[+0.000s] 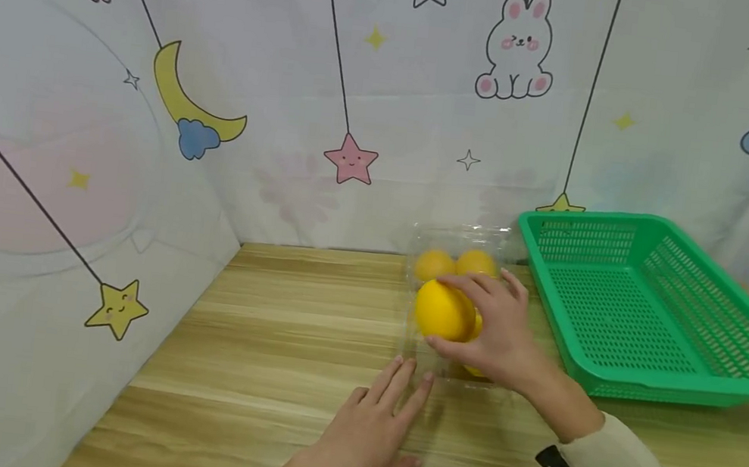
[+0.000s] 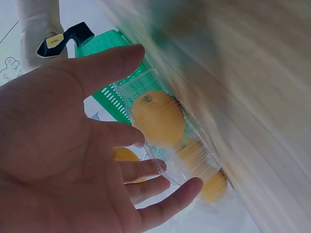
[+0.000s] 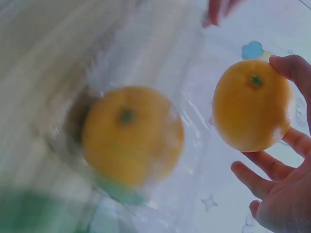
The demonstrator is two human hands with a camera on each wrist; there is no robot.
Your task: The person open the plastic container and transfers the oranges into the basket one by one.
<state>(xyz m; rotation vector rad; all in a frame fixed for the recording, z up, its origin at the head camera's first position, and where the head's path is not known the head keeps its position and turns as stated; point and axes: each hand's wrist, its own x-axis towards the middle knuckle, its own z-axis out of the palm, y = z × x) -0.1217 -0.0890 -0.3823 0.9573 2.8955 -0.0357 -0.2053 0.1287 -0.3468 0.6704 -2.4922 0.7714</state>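
Note:
My right hand [image 1: 503,338] holds an orange [image 1: 442,311] between thumb and fingers, above a clear plastic box [image 1: 462,233]. In the right wrist view, the held orange [image 3: 250,107] shows a green stem mark, apart from another orange [image 3: 131,138] in the box. Several oranges sit in the box; two back ones show, a left orange [image 1: 435,264] and a right orange [image 1: 477,262], while others are partly hidden by my right hand. My left hand [image 1: 360,437] is spread at the box's front left corner, fingers extended and holding nothing. Whether its fingertips touch the box is unclear.
A green perforated plastic basket [image 1: 630,374] stands right of the box. All of this is on a wood-grain table [image 1: 297,317]. Behind and to the left hangs a white cloth [image 1: 416,101] printed with stars, moons and rabbits. A black strap [image 1: 554,464] is on the right wrist.

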